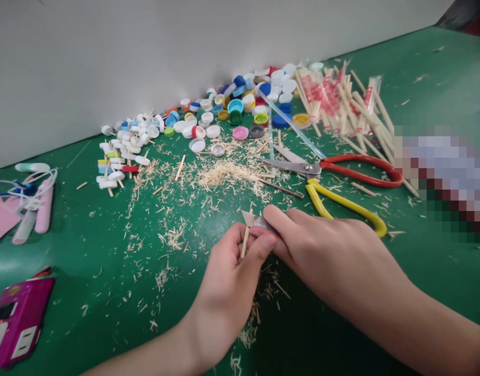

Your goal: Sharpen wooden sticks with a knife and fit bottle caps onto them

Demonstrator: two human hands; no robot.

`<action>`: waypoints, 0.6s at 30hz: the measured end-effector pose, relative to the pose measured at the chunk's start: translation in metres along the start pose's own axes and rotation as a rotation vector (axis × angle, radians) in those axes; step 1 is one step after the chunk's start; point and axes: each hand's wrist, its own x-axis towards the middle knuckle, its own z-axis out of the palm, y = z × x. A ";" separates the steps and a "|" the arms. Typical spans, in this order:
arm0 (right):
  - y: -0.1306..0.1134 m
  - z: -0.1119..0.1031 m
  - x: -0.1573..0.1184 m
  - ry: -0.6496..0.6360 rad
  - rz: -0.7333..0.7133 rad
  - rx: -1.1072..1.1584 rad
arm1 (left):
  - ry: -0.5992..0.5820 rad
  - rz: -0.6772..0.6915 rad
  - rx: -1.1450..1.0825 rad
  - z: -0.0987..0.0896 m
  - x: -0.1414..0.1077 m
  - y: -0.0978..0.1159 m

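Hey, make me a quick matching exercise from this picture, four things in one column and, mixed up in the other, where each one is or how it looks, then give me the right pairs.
Things:
1. Knife
2. Scissors
3. Wooden stick
4. Loose bottle caps

Places and states:
A. Heaped along the foot of the wall
B. Pinched in the left hand
C. Red-handled and lying open
D. Gripped in the right hand

Right pairs: 1-D, 2-C, 3-B, 4-A
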 end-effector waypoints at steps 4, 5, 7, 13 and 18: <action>-0.006 -0.001 -0.003 -0.033 0.026 -0.039 | 0.020 -0.033 0.012 0.002 -0.001 0.003; -0.008 -0.002 -0.003 -0.038 0.030 -0.050 | 0.021 -0.034 0.014 0.003 -0.001 0.003; -0.011 -0.004 -0.004 -0.044 0.048 -0.071 | 0.016 -0.031 0.021 0.003 -0.001 0.003; -0.013 -0.008 -0.003 -0.055 0.044 -0.065 | 0.015 -0.031 0.020 0.004 -0.003 0.001; -0.012 -0.009 -0.003 -0.017 0.037 -0.050 | 0.038 -0.041 -0.042 0.009 -0.007 0.002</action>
